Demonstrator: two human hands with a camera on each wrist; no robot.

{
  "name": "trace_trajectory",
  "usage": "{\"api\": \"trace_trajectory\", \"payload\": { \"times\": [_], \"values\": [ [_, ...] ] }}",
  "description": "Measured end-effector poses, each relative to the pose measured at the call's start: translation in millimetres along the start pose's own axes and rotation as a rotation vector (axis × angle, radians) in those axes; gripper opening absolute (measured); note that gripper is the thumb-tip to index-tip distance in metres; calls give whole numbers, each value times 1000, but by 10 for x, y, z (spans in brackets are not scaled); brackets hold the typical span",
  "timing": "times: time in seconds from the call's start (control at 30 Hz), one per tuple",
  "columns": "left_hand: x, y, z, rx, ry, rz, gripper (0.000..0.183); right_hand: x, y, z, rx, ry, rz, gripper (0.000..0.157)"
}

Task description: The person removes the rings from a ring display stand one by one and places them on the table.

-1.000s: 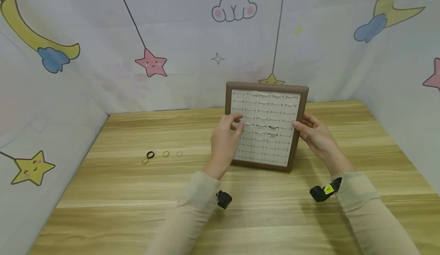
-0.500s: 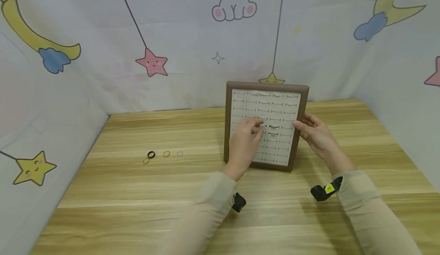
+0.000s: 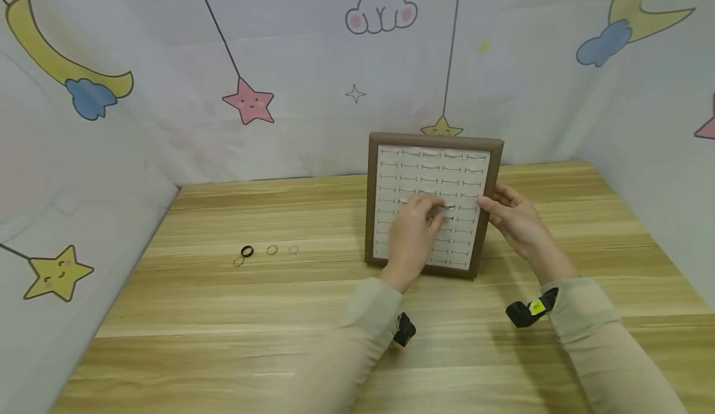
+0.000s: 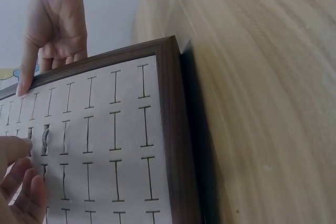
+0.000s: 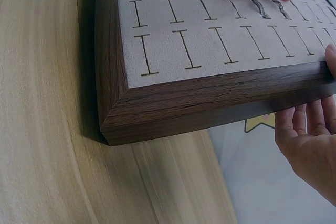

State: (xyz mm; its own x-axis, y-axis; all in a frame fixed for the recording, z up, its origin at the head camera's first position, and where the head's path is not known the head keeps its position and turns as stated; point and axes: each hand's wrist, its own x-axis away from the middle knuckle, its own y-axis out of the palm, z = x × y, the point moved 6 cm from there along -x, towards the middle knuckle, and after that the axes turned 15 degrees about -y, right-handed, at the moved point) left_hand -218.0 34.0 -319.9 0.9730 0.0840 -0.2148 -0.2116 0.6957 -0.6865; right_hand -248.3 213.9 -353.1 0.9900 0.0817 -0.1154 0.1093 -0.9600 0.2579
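A ring display board (image 3: 371,209) with a brown frame and a pale slotted face stands tilted on the table. My right hand (image 3: 519,231) grips its right edge, thumb on the front and fingers behind. My left hand (image 3: 412,237) is in front of the slots, its fingers bent and thumb and index apart around the ring area. Two silver-toned rings sit in neighbouring slots; one twisted ring (image 4: 45,141) shows in the left wrist view, while a fingertip partly covers the other. From the right wrist, both the nearer ring (image 5: 257,7) and its neighbour appear below the left fingertips.
On the wooden table (image 3: 195,315) to the left lie a black ring (image 3: 247,256), two gold-coloured rings, one of them (image 3: 272,254) apart from it, and a thin silver ring (image 3: 293,254). A printed cloth wall (image 3: 307,135) rises behind the table.
My left hand has moved rightward across the board, from its left side to the rings in the middle. The right hand keeps its grip on the edge.
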Motion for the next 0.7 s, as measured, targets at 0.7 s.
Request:
{"api": "trace_trajectory", "payload": {
  "times": [0.7],
  "values": [
    [-13, 64, 57, -158, -20, 51, 12, -5, 18, -2, -53, -35, -10, 26]
  ]
}}
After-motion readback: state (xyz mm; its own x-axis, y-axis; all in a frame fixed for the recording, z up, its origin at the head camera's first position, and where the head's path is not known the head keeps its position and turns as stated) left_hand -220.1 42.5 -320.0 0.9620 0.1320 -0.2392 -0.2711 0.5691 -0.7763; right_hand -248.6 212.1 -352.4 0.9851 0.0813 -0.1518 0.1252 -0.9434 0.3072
